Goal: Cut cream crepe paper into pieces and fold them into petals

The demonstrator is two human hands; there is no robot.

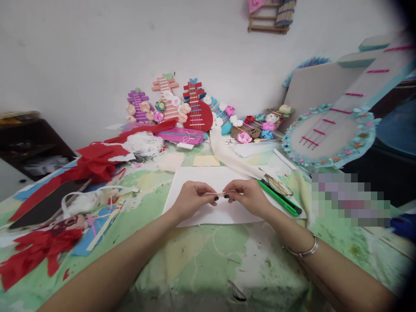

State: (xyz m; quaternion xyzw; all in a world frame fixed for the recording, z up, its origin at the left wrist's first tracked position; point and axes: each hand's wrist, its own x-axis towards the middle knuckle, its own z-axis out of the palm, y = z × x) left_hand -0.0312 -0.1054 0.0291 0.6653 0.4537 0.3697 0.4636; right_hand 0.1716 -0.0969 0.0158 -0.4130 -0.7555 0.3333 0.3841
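My left hand (194, 197) and my right hand (247, 196) meet over a white sheet (211, 212) on the table. Both pinch the ends of a small pale strip (221, 193) held between thumbs and forefingers, just above the sheet. A silver bangle (303, 251) sits on my right wrist. A green pen (278, 199) and scissors (277, 184) lie just right of my right hand.
Red fabric (94, 162) and a dark board (48, 203) lie at the left, with white string (144, 143). Small craft guitars with paper flowers (195, 108) line the wall. A large grey guitar model (328, 134) rests at the right. The green patterned tablecloth (208, 260) runs to the near edge.
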